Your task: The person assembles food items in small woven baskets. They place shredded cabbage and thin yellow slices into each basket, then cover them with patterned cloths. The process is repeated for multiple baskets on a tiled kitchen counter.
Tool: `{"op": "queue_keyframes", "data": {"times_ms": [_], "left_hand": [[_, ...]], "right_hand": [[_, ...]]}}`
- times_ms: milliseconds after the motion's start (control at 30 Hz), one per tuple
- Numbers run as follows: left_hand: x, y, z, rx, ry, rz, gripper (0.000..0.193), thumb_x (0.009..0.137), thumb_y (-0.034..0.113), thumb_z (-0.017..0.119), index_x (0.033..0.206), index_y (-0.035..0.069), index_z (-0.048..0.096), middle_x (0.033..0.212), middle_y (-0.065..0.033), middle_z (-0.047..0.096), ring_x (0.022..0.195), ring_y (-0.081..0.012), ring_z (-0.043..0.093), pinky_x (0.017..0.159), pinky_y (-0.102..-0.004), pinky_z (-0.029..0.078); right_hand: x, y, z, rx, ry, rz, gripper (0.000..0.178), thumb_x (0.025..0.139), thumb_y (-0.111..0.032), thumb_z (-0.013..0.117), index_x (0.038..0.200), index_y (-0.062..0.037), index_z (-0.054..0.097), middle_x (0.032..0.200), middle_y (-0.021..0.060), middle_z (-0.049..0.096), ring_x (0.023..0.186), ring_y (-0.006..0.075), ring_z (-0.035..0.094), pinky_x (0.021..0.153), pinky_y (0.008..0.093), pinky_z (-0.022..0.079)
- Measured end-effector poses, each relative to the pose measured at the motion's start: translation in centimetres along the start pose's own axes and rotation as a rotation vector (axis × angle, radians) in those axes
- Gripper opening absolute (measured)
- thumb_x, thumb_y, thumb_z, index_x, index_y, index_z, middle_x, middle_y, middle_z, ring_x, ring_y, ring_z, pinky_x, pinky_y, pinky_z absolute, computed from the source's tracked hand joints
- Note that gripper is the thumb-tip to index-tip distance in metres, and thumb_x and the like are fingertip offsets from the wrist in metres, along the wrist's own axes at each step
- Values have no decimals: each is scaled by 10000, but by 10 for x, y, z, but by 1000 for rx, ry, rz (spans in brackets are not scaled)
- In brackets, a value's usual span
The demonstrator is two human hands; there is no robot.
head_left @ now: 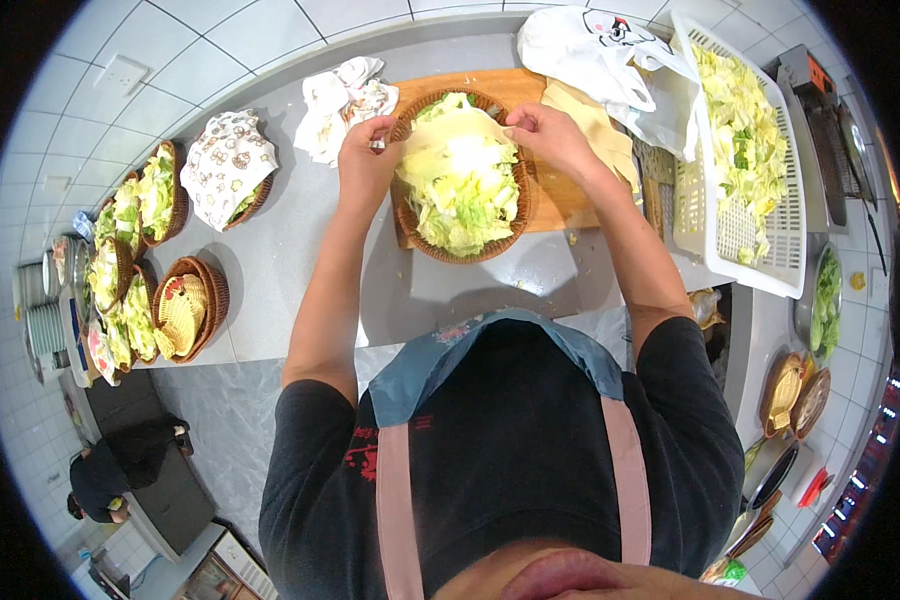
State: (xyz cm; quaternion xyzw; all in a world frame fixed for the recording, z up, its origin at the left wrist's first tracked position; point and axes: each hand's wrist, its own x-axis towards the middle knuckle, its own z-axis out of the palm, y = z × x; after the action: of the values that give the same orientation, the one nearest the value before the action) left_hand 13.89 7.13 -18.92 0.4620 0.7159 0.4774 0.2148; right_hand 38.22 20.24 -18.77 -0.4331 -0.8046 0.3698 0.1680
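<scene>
One thin pale-yellow sheet [452, 130], one round brown wicker basket [522, 195]
Left hand [370, 155] and right hand [550, 138], apart, each pinch one end; chopped green lettuce [460, 205] fills the basket on the grey desk [270, 270].

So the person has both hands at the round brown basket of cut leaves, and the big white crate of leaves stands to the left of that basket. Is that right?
Not quite: the white crate stands to the right of the brown basket, as the head view shows. The left hand and right hand are indeed both at the basket.
</scene>
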Motion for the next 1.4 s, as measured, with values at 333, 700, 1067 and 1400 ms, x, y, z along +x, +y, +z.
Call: {"op": "queue_keyframes", "data": {"times_ms": [333,700,1067,1400], "left_hand": [[-15,-20,2,-381,-15,-236,249,880,207,636,1060,44,582,944,-26,611,818,-117,564,708,-259,473],[-36,6,-27,-456,-4,-295,244,923,241,580,1085,58,577,973,-42,633,837,-102,559,693,-248,454],[-71,92,22,-542,-645,-63,400,1000,321,369,1165,12,562,1148,-123,614,1046,-200,581,927,-322,432],[-86,69,-27,-677,-763,-410,161,849,126,668,986,47,635,797,-13,639,635,-80,578,597,-208,478]], "right_hand": [[-17,17,-6,-54,294,-130,171,851,-207,610,906,-47,637,839,111,622,778,246,600,706,351,478],[-49,75,-68,55,315,215,174,815,-228,657,824,-58,621,836,68,635,729,198,591,670,332,463],[-98,-81,-65,640,-698,-258,106,900,-126,610,938,-75,526,788,-40,506,798,52,507,689,220,418],[-85,-79,-57,459,-670,-208,223,844,-119,648,1060,-118,594,905,-32,606,827,75,554,726,247,453]]}}
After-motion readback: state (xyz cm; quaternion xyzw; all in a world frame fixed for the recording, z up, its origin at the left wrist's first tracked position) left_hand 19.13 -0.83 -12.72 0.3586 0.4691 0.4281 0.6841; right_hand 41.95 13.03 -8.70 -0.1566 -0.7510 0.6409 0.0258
